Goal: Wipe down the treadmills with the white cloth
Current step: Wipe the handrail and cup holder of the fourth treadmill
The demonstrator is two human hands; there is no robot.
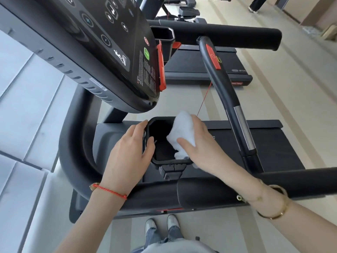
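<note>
The right hand (197,143) holds the white cloth (182,133), fingers curled round it, pressing it against the right inner wall of the black cup holder (165,162) on the treadmill (273,143). The left hand (128,154) grips the holder's left rim, thumb hooked inside. The console (102,44) hangs above.

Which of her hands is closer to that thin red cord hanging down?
Right. The right hand holds the white cloth directly below the red cord's lower end; the left hand grips the far side of the cup holder.
</note>
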